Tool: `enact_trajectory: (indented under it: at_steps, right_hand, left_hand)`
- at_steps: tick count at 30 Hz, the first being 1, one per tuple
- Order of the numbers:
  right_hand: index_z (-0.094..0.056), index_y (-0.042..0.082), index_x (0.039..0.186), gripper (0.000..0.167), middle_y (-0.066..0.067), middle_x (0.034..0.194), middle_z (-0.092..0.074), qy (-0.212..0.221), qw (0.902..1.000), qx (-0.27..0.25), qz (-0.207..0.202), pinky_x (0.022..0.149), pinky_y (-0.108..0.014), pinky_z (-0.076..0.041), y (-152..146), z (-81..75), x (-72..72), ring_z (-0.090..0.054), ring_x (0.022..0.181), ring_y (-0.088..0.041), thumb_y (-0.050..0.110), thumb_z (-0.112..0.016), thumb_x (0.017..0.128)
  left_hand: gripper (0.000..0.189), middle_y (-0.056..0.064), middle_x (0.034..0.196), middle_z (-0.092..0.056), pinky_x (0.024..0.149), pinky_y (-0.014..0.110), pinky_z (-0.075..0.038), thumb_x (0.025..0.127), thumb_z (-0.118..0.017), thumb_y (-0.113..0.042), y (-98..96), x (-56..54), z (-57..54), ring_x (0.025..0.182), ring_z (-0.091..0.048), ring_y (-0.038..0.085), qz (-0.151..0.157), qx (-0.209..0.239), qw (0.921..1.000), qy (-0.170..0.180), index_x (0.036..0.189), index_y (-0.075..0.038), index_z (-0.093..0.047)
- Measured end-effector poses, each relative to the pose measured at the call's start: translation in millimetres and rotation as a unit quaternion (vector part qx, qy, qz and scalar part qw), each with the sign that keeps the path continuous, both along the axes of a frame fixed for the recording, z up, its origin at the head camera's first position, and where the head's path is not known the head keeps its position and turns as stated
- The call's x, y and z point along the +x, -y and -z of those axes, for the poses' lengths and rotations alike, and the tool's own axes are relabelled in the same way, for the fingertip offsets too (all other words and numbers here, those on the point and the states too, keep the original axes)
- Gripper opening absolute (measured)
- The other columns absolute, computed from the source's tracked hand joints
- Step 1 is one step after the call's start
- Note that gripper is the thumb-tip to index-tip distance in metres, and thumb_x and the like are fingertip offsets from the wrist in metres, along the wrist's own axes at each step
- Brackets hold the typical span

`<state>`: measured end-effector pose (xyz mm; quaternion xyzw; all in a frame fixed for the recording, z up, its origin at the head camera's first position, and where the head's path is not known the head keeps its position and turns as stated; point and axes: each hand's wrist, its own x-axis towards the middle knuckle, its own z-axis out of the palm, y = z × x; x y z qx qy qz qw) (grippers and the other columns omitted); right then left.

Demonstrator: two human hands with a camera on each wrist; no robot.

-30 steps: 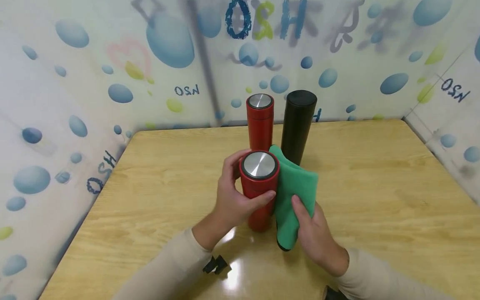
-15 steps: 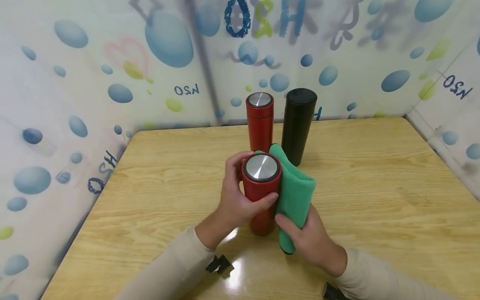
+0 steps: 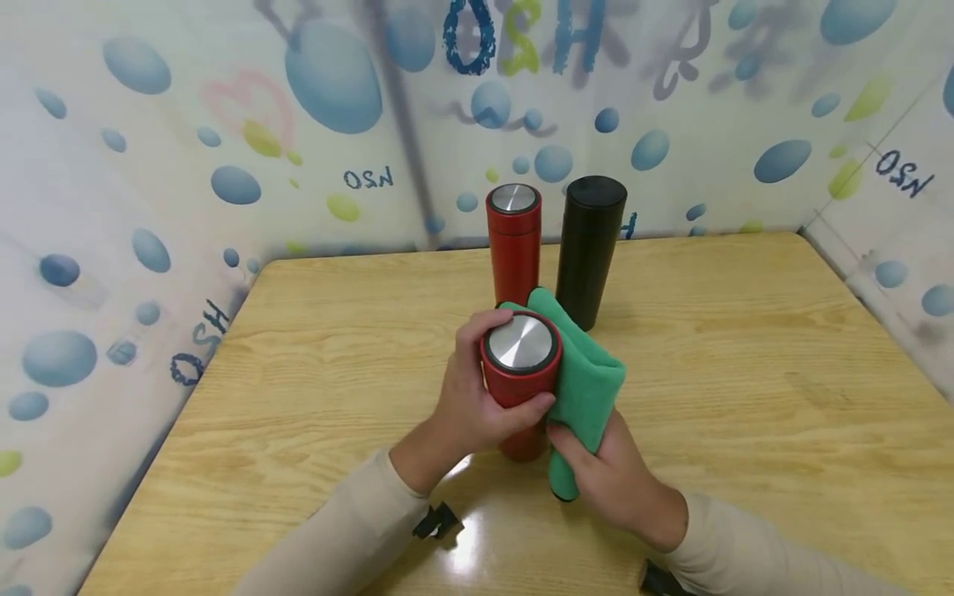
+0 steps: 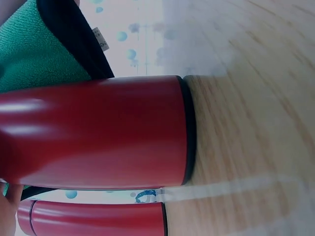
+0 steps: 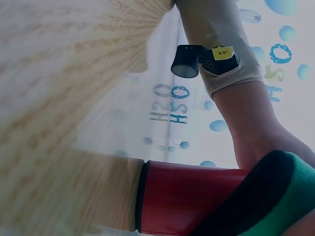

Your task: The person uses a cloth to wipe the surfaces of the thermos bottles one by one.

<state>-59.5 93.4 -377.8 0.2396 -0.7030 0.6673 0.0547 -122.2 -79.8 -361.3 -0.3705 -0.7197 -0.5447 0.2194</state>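
A red bottle with a silver, black-rimmed lid [image 3: 522, 343] stands upright in front of the person; its black base [image 4: 189, 130] shows at the tabletop in the left wrist view. The left hand [image 3: 477, 401] grips its upper part, thumb across the front. The right hand [image 3: 619, 476] holds a green cloth [image 3: 590, 385] with a dark edge against the bottle's right side. Some cloth shows behind the lid. The fingers of the right hand are mostly hidden by the cloth. In the right wrist view the cloth [image 5: 283, 211] overlaps the red body [image 5: 189, 196].
A second red bottle [image 3: 514, 248] and a black cylindrical bottle [image 3: 592, 248] stand behind, close together. The light wooden table [image 3: 335, 348] meets a patterned wall [image 3: 298, 190] at the back. Black wrist camera mounts [image 3: 438, 521] sit below the sleeves.
The right hand has slid lower and its thumb has moved left, closer to the bottle. The cloth now shows behind the lid. The left hand keeps its grip, with the bottle's top slightly lower.
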Motion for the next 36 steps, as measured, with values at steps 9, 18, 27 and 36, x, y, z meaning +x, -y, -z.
enact_trajectory:
  at_steps: [9,18,27,36]
  right_hand:
    - [-0.039,-0.007,0.139,0.037,0.005,0.124,-0.057,0.003,0.9998,-0.016,0.009,0.095,-0.017,-0.048,1.1,-1.5,1.9,-0.057,0.112,-0.005,-0.005,-0.041,0.102]
    - [-0.047,-0.005,0.133,0.032,0.005,0.118,-0.061,-0.003,0.9997,-0.008,0.023,0.092,-0.017,-0.049,-3.5,-3.6,2.1,-0.059,0.106,-0.006,-0.004,-0.044,0.101]
    - [-0.056,-0.002,0.121,0.023,-0.002,0.099,-0.062,0.02,0.9995,0.012,0.022,0.081,-0.021,-0.051,-4.6,1.6,-0.3,-0.06,0.087,-0.012,-0.002,-0.048,0.1]
    - [-0.051,0.002,0.133,0.033,-0.005,0.123,-0.061,0.055,0.9973,0.048,-0.013,0.101,-0.019,-0.046,-1.2,6.0,-2.2,-0.057,0.111,-0.006,0.0,-0.045,0.101]
  left_hand:
    - [0.083,0.023,0.129,-0.052,0.096,0.041,-0.056,0.087,-0.071,-0.049,-2.6,0.6,6.6,0.12,-0.055,0.033,0.016,0.039,0.9987,0.028,0.138,0.001,-0.027]
    - [0.085,0.024,0.131,-0.052,0.098,0.041,-0.054,0.087,-0.072,-0.048,-4.0,2.4,6.1,0.122,-0.054,0.032,0.009,0.05,0.9983,0.027,0.138,0.003,-0.027]
    - [0.085,0.023,0.131,-0.051,0.097,0.04,-0.055,0.087,-0.072,-0.048,-6.8,2.0,5.7,0.122,-0.053,0.033,0.019,0.055,0.9975,0.041,0.139,0.001,-0.026]
    - [0.087,0.022,0.133,-0.051,0.097,0.041,-0.055,0.087,-0.072,-0.05,-5.5,3.7,7.5,0.122,-0.054,0.032,0.025,0.052,0.9955,0.075,0.141,-0.001,-0.024]
